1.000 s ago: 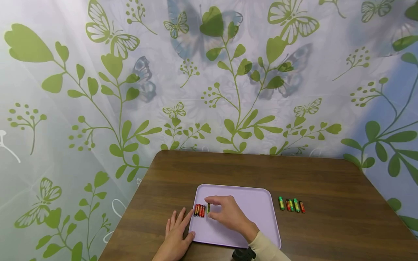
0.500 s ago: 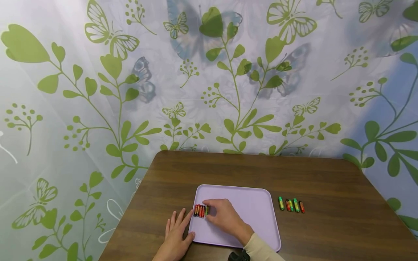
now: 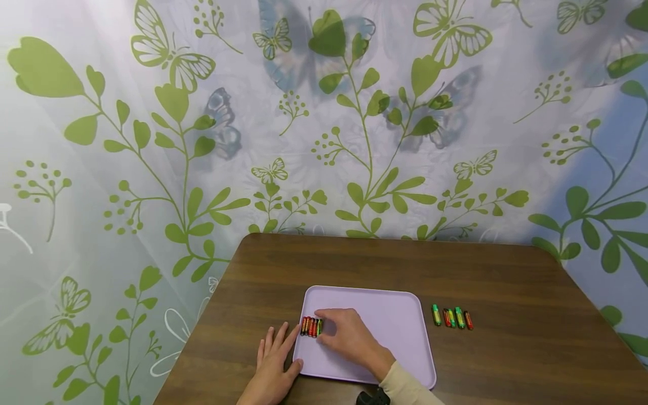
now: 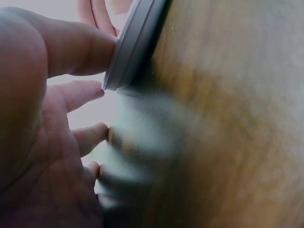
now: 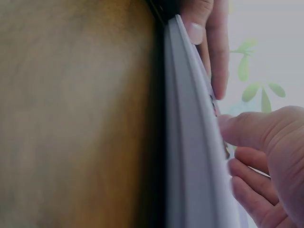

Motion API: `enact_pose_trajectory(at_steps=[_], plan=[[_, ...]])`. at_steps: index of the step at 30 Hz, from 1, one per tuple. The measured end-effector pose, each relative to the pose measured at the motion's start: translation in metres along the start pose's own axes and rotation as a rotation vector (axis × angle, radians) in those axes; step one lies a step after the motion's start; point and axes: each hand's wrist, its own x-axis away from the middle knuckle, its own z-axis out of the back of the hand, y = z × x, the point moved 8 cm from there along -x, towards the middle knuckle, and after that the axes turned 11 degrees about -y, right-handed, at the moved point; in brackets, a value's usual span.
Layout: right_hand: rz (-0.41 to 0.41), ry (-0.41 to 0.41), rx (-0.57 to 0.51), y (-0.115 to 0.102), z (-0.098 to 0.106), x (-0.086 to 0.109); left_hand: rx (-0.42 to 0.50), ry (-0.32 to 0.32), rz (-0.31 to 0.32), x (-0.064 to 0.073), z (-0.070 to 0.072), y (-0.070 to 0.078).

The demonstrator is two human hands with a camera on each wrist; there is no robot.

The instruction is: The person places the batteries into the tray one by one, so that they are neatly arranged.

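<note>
On the left part of a lilac tray [image 3: 387, 320], several red-and-black batteries [image 3: 309, 326] lie side by side in a row. A green battery [image 3: 319, 328] sits at the row's right end, and my right hand [image 3: 354, 340] pinches it lengthwise between thumb and index finger. My left hand [image 3: 273, 363] is spread flat on the table beside the tray. Its thumb touches the tray's left rim, as the left wrist view also shows at the tray edge [image 4: 128, 52]. From the right wrist view, the tray's side wall hides most of the batteries.
Right of the tray, a loose group of green batteries [image 3: 436, 315] and red batteries [image 3: 468, 320] lies on the brown wooden table [image 3: 506, 281]. A patterned curtain [image 3: 304, 140] hangs behind the table.
My right hand has moved slightly left, bringing the green battery up against the red row; over the last half second it has barely shifted. The left hand has stayed still.
</note>
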Motion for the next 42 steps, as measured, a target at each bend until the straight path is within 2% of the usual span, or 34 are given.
enact_pose_trajectory(at_steps=[8,16,24,31,35,39,42], plan=[[-0.066,-0.022,-0.164,0.022,0.021,0.011,-0.002,-0.001,0.011,-0.001,0.0,-0.001],[-0.079,0.001,-0.192,0.041,0.051,0.027,0.018,0.005,0.008,0.0,0.002,0.0],[-0.085,-0.003,-0.211,0.062,0.083,0.051,0.03,0.037,-0.03,0.0,0.001,-0.004],[-0.07,0.008,-0.193,0.082,0.116,0.082,0.042,0.012,-0.004,-0.001,0.002,-0.004],[-0.11,-0.001,-0.175,0.1,0.131,0.105,0.043,0.024,-0.018,-0.001,0.003,-0.003],[-0.151,0.002,-0.142,0.117,0.144,0.128,0.04,0.006,-0.01,-0.002,0.002,-0.003],[-0.201,0.01,-0.103,0.129,0.157,0.147,0.043,0.017,-0.039,-0.002,0.001,-0.004]])
